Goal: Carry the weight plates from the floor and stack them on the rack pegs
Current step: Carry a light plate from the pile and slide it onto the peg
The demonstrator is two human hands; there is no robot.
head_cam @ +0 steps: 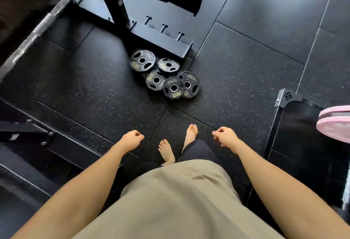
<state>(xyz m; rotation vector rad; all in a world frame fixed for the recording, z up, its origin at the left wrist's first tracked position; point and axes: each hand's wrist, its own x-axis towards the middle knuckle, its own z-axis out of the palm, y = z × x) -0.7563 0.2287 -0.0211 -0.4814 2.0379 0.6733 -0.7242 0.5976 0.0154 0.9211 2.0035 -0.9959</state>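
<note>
Head view: five weight plates [164,74] lie in an overlapping heap on the floor [94,91], just beside the foot of the rack [161,39], whose three short pegs [163,27] stand bare, so nothing is stacked yet. The left hand [132,138] and right hand [225,136] hang in front of the person's body, fingers loosely curled and holding nothing, well apart from the heap. Both bare feet [178,144] point at the plates, likely an approach before bending for the top plate, since the overlap means lifting the upper ones first.
</note>
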